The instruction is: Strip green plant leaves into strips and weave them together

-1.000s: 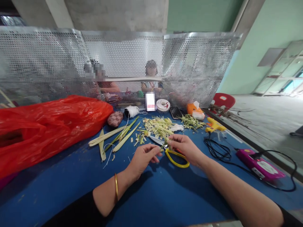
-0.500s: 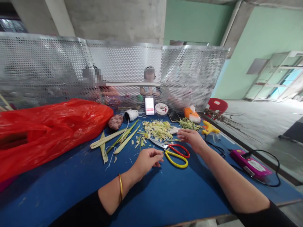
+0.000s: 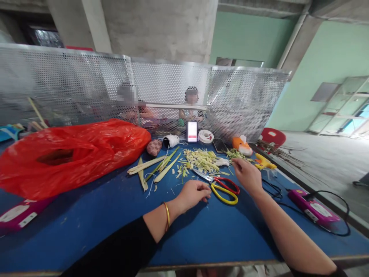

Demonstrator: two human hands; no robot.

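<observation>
My left hand [image 3: 194,195], a gold bangle at its wrist, hovers low over the blue tabletop [image 3: 184,238]. Its fingers are curled in against the thumb; whatever they may hold is too small to make out. Just right of it lie scissors [image 3: 225,195] with one red and one yellow handle, blades pointing at a pile of chopped pale-green plant pieces [image 3: 201,159]. My right hand [image 3: 248,175] is beside a smaller heap of green bits [image 3: 235,154] and a crumpled white tissue [image 3: 222,162]. Its fingers bend down and together, their tips partly hidden.
Long leaf strips [image 3: 168,167] lie left of the pile, beside a red plastic bag [image 3: 115,142]. Behind are a lit phone [image 3: 191,131], a ribbon roll [image 3: 205,136] and a perforated screen [image 3: 173,80]. A yellow glue gun [image 3: 264,162] and a magenta box [image 3: 313,207] with cable sit right.
The view has swung left, so everything sits further right in the picture. My right hand's fingers, stretched out before, are now bent down and drawn together. The left hand has hardly changed.
</observation>
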